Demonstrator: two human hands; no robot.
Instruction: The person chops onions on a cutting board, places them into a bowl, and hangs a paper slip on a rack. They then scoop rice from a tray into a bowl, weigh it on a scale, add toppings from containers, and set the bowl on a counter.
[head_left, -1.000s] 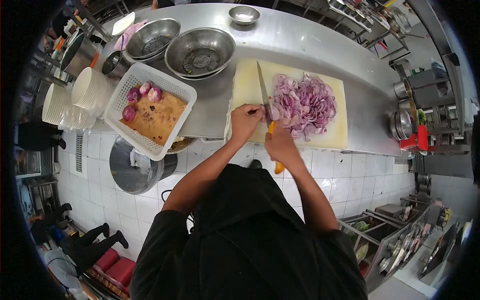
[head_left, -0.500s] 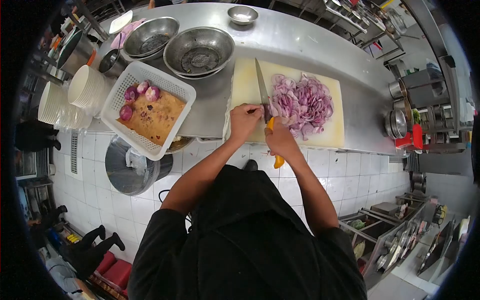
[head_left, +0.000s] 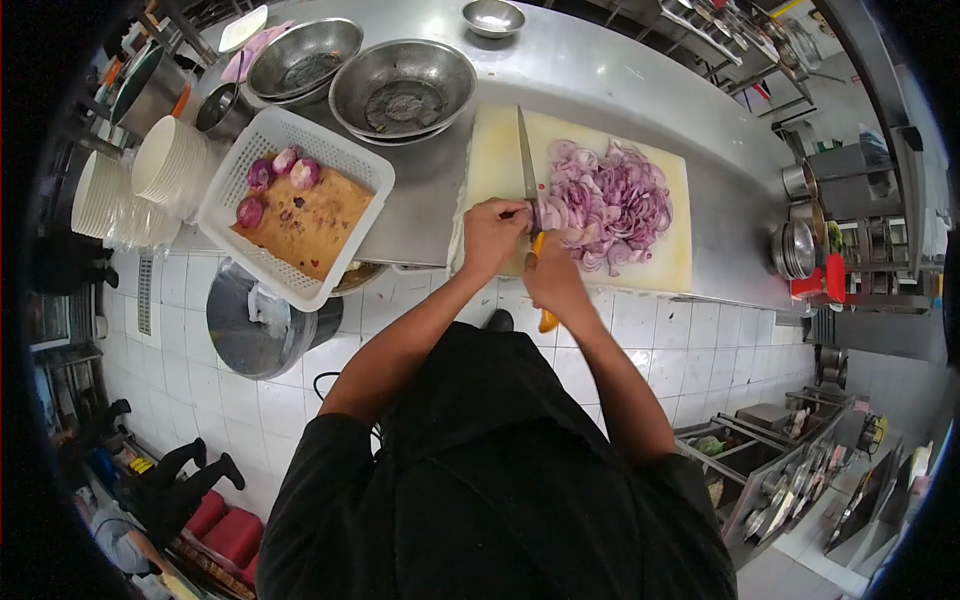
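Observation:
My right hand [head_left: 556,275] is wrapped round the yellow handle of a long kitchen knife [head_left: 526,155], its blade pointing away from me across the cutting board [head_left: 495,135]. Just left of the blade, my left hand [head_left: 496,238] has its fingers bent and pressed on a red onion piece [head_left: 534,212], mostly hidden by the fingers and knife. Right of the blade lies a large heap of sliced red onion [head_left: 615,205]. A small red bit rests beside the blade.
Left of the board, a white perforated basket [head_left: 378,210] holds several whole red onions [head_left: 304,175] on brown lining. Behind stand metal bowls [head_left: 455,75] and a small bowl [head_left: 493,17]. White tub stacks [head_left: 168,165] stand far left. A dark round bin [head_left: 250,325] is below the table edge.
My right hand and the knife handle have shifted slightly left and toward me. More onion slices show right beside the blade. The whole view has tilted a little.

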